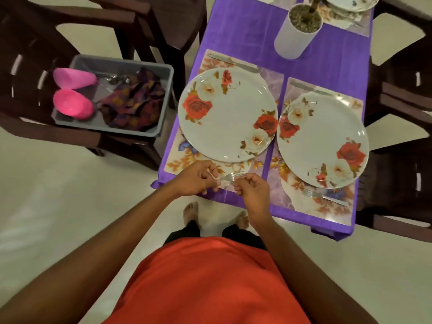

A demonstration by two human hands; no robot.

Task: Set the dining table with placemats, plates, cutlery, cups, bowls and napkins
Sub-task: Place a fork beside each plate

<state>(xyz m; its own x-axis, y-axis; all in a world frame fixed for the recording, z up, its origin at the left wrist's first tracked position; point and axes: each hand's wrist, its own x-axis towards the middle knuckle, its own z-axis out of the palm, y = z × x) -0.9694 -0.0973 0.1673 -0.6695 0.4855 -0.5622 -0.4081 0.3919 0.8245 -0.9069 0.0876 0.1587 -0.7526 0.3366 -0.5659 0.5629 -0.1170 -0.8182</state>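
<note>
Two floral plates lie on patterned placemats on the purple-clothed table: a left plate and a right plate. A knife lies beyond the left plate, another knife beyond the right one. A fork rests on the right placemat, near the table's front edge. Both hands meet over the left placemat. My left hand and my right hand each pinch a second fork, its tines pointing right.
A grey bin on a dark chair at the left holds two pink cups, patterned cloth napkins and some cutlery. A white plant pot stands mid-table. Another plate sits at the far end. Dark chairs flank the table.
</note>
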